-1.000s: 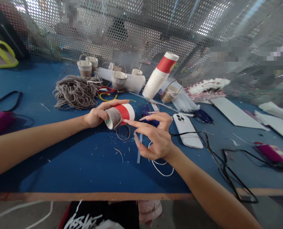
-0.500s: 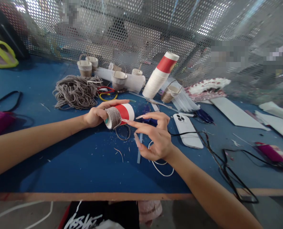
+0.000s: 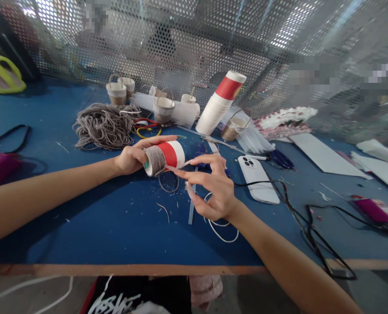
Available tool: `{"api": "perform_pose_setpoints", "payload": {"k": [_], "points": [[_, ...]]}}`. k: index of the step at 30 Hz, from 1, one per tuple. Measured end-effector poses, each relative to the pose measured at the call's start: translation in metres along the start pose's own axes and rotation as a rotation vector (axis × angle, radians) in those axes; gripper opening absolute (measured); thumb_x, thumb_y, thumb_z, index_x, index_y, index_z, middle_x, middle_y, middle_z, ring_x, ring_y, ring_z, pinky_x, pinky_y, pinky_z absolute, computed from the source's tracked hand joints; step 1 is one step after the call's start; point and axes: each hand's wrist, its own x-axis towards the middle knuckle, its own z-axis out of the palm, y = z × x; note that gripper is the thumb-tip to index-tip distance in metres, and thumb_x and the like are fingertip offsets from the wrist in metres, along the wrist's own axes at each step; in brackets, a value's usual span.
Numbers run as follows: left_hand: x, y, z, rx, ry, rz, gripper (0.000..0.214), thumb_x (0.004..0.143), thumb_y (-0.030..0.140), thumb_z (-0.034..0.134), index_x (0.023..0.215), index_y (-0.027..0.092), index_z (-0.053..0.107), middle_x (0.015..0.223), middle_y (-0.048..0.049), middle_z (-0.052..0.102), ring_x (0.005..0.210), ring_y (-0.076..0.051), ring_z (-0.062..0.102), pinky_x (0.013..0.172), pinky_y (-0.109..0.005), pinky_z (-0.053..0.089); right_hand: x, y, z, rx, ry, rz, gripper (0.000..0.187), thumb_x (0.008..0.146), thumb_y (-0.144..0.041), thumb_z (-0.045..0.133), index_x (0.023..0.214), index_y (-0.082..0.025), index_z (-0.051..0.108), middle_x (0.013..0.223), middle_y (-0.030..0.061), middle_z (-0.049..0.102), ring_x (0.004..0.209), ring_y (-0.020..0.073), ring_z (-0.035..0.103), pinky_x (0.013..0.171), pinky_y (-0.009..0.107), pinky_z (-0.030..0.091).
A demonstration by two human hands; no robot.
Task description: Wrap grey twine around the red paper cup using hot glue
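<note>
My left hand (image 3: 133,157) is wrapped round a red and white paper cup (image 3: 173,155) that lies tilted on its side above the table. Grey cord (image 3: 156,160) is wound in close rows round the end of the cup nearest my palm, and a loose loop of cord (image 3: 169,189) hangs under it. My right hand (image 3: 211,187) is at the cup's lower right, fingers stretched and spread. Its index fingertip touches the cup at the edge of the wound cord, and nothing shows between the fingers.
A heap of grey cord (image 3: 104,126) lies behind my left hand, beside red-handled pliers (image 3: 146,123). Stacked paper cups (image 3: 220,104) lean near small cord-wrapped baskets (image 3: 163,109). To the right are a white phone (image 3: 258,179), black cable (image 3: 290,205) and white boards (image 3: 327,155).
My right index fingertip has shifted slightly along the edge of the wound cord, and the other fingers have moved a little. The left hand holds the cup almost unchanged.
</note>
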Motion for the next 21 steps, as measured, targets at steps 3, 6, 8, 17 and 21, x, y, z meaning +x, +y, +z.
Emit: {"api": "perform_pose_setpoints", "payload": {"k": [3, 6, 8, 17, 21], "points": [[0.0, -0.001, 0.001, -0.025, 0.01, 0.025, 0.085, 0.043, 0.012, 0.05, 0.127, 0.017, 0.063, 0.109, -0.0057, 0.078, 0.096, -0.026, 0.072, 0.084, -0.039, 0.055, 0.0, 0.001, -0.001, -0.011, -0.025, 0.021, 0.026, 0.084, -0.018, 0.049, 0.102, -0.025, 0.067, 0.091, 0.0023, 0.07, 0.096, 0.0243, 0.066, 0.081, 0.045, 0.044], [0.001, -0.001, 0.003, -0.075, 0.04, 0.047, 0.084, 0.043, 0.012, 0.05, 0.126, 0.02, 0.063, 0.11, -0.0031, 0.078, 0.097, -0.024, 0.072, 0.087, -0.038, 0.056, -0.001, 0.004, -0.001, -0.032, -0.016, 0.033, 0.022, 0.085, -0.02, 0.048, 0.093, -0.023, 0.068, 0.091, 0.0041, 0.067, 0.096, 0.0243, 0.067, 0.081, 0.045, 0.045], [0.001, -0.001, 0.003, -0.092, 0.07, 0.051, 0.083, 0.045, 0.013, 0.05, 0.127, 0.02, 0.063, 0.113, -0.0026, 0.077, 0.101, -0.023, 0.071, 0.089, -0.039, 0.056, -0.002, 0.006, 0.0, -0.03, -0.011, 0.016, 0.02, 0.084, -0.018, 0.049, 0.087, -0.023, 0.067, 0.085, 0.0028, 0.066, 0.094, 0.0238, 0.067, 0.084, 0.046, 0.046], [0.003, -0.01, -0.004, 0.055, 0.022, 0.16, 0.082, 0.052, 0.013, 0.056, 0.132, 0.029, 0.058, 0.133, 0.0003, 0.067, 0.124, -0.028, 0.061, 0.1, -0.044, 0.054, -0.003, 0.005, 0.0, -0.043, 0.14, 0.049, 0.024, 0.075, -0.015, 0.057, 0.094, -0.028, 0.05, 0.107, 0.0043, 0.076, 0.101, 0.0278, 0.064, 0.079, 0.05, 0.054], [0.005, -0.013, -0.007, 0.128, 0.031, 0.188, 0.078, 0.056, 0.015, 0.065, 0.132, 0.029, 0.056, 0.135, -0.0018, 0.065, 0.124, -0.028, 0.06, 0.096, -0.039, 0.054, -0.001, 0.003, 0.007, 0.062, 0.097, -0.014, 0.039, 0.075, -0.013, 0.06, 0.106, -0.031, 0.044, 0.132, 0.0069, 0.066, 0.124, 0.0312, 0.061, 0.091, 0.059, 0.056]]}}
